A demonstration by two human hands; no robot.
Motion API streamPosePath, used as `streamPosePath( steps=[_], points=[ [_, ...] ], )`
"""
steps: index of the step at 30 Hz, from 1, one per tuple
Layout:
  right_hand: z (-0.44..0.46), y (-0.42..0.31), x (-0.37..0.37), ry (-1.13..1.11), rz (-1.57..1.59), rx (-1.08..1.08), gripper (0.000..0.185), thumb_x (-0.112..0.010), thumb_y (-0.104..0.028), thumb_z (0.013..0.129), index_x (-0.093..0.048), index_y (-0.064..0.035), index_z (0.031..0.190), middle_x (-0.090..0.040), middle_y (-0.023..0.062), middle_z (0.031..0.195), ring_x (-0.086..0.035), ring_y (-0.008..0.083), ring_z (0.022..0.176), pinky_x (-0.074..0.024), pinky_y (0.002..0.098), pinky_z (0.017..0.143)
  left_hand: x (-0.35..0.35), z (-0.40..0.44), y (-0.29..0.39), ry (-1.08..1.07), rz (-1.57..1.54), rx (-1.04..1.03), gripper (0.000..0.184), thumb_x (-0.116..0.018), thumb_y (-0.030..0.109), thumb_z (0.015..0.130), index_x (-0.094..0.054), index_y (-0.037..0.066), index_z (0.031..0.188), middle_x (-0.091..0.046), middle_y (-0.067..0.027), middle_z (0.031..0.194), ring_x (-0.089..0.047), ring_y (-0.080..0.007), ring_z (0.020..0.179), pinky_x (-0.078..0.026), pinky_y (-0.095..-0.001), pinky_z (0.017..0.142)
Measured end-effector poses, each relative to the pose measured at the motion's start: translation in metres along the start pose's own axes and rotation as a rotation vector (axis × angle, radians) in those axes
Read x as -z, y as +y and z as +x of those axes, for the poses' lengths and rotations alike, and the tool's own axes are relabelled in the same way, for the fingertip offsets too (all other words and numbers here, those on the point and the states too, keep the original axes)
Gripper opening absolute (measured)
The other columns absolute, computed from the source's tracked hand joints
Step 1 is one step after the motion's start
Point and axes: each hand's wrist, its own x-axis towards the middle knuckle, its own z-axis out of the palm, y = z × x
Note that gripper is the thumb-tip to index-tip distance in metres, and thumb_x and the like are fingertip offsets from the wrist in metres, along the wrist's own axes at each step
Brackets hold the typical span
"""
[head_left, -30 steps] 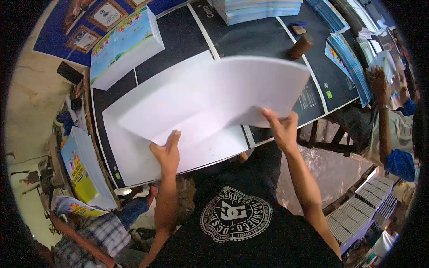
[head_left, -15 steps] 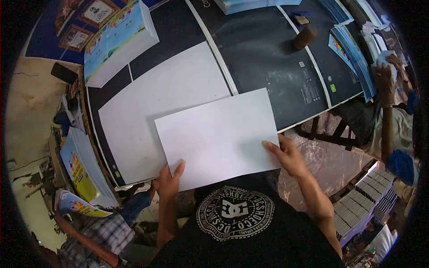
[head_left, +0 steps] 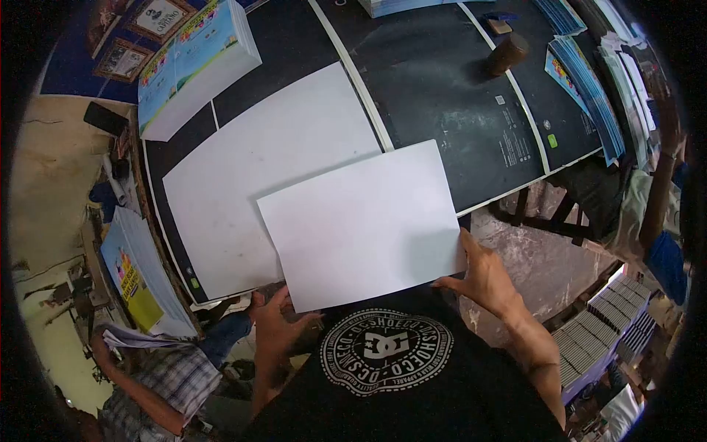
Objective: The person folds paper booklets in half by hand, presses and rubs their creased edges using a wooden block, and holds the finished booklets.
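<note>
A blank white sheet of paper (head_left: 353,221), perhaps several stacked, lies tilted over the near table edge, in front of my chest. My left hand (head_left: 276,324) is open at its lower left corner, thumb spread away from the fingers and off the paper. At the lower right corner is my right hand (head_left: 490,276), fingers along the right edge and thumb apart, just below the bottom edge. Some fingertips are hidden by the paper. Beneath it, a larger white sheet (head_left: 272,140) lies flat on the black table covering (head_left: 442,81).
A thick stack of colourful printed sheets (head_left: 199,66) stands at the back left. A brown cylinder (head_left: 507,55) sits at the far right, near fanned blue booklets (head_left: 589,96). One person (head_left: 158,376) sits at lower left; another person's arm (head_left: 655,199) shows at right.
Both thumbs have come off the top of the paper, and my hands have opened at its corners. The paper has barely shifted. The person at left has moved the printed sheet they hold.
</note>
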Motion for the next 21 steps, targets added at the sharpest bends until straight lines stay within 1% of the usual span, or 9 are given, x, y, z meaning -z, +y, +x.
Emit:
streamPosePath(
  steps=[2,5,6,8,9,12,15,18,21],
  points=[
    [-0.002,0.003,0.001,0.037,-0.082,0.046,0.083,-0.086,-0.028,0.070,-0.039,0.0040,0.130,-0.066,0.0283,0.097,-0.068,0.0449,0.087,-0.0573,0.0483,0.074,-0.002,0.000,-0.007,0.057,0.051,-0.078,0.055,-0.085,0.009,0.072,-0.063,-0.001,0.122,-0.074,-0.0153,0.099,-0.073,-0.0229,0.090,-0.060,-0.0378,0.074],
    [-0.003,0.008,0.002,0.044,-0.134,0.076,0.078,-0.085,-0.025,0.070,-0.041,0.0050,0.127,-0.067,0.0274,0.092,-0.067,0.0451,0.082,-0.0570,0.0475,0.072,0.002,-0.002,-0.011,0.069,0.207,-0.089,0.056,-0.084,0.006,0.071,-0.063,0.000,0.123,-0.074,-0.0153,0.097,-0.073,-0.0217,0.088,-0.060,-0.0346,0.073],
    [-0.002,0.009,0.001,0.039,-0.139,0.079,0.077,-0.085,-0.024,0.069,-0.041,0.0053,0.126,-0.067,0.0270,0.090,-0.067,0.0451,0.081,-0.0569,0.0472,0.071,0.002,-0.003,-0.011,0.069,0.200,-0.072,0.055,-0.083,0.006,0.071,-0.064,0.000,0.122,-0.074,-0.0153,0.096,-0.073,-0.0214,0.087,-0.059,-0.0337,0.073],
    [-0.003,0.009,-0.001,0.061,-0.137,0.044,0.070,-0.087,-0.020,0.067,-0.048,0.0029,0.120,-0.067,0.0250,0.089,-0.068,0.0420,0.082,-0.0568,0.0449,0.071,0.002,-0.003,-0.009,0.070,0.186,-0.039,0.054,-0.083,0.007,0.071,-0.065,0.001,0.121,-0.074,-0.0151,0.094,-0.073,-0.0208,0.085,-0.059,-0.0320,0.072],
    [-0.003,0.010,-0.002,0.073,-0.137,0.026,0.067,-0.088,-0.019,0.065,-0.051,0.0017,0.118,-0.068,0.0239,0.088,-0.069,0.0405,0.083,-0.0567,0.0438,0.071,0.002,-0.003,-0.010,0.073,0.184,-0.059,0.053,-0.083,0.007,0.071,-0.065,0.001,0.121,-0.074,-0.0148,0.094,-0.073,-0.0205,0.084,-0.058,-0.0319,0.071],
    [-0.004,0.016,-0.004,0.053,-0.111,0.077,0.075,-0.084,-0.022,0.070,-0.042,0.0053,0.126,-0.066,0.0272,0.088,-0.067,0.0440,0.080,-0.0565,0.0470,0.070,0.003,-0.002,-0.018,0.076,0.198,-0.112,0.053,-0.083,0.010,0.071,-0.066,0.002,0.120,-0.075,-0.0140,0.092,-0.073,-0.0199,0.082,-0.058,-0.0320,0.070],
    [-0.004,0.016,-0.005,0.075,-0.104,0.098,0.074,-0.085,-0.021,0.069,-0.044,0.0046,0.125,-0.066,0.0270,0.088,-0.067,0.0440,0.079,-0.0567,0.0468,0.069,0.005,-0.001,-0.022,0.073,0.256,-0.135,0.052,-0.084,0.011,0.071,-0.066,0.002,0.119,-0.075,-0.0135,0.093,-0.073,-0.0196,0.082,-0.057,-0.0329,0.069],
    [-0.004,0.012,-0.004,0.043,-0.077,0.053,0.078,-0.085,-0.020,0.068,-0.042,0.0041,0.129,-0.066,0.0264,0.091,-0.067,0.0436,0.082,-0.0561,0.0474,0.072,0.005,0.001,-0.015,0.086,0.288,-0.135,0.053,-0.084,0.013,0.071,-0.066,0.002,0.120,-0.075,-0.0133,0.094,-0.073,-0.0193,0.081,-0.057,-0.0338,0.070],
    [-0.007,0.018,-0.008,0.075,-0.065,0.104,0.083,-0.087,-0.019,0.065,-0.043,0.0027,0.133,-0.067,0.0218,0.094,-0.067,0.0393,0.087,-0.0529,0.0463,0.082,0.004,0.001,-0.022,0.099,0.299,-0.172,0.058,-0.084,0.015,0.072,-0.063,0.002,0.124,-0.074,-0.0142,0.098,-0.072,-0.0212,0.085,-0.056,-0.0355,0.074]
  ],
)
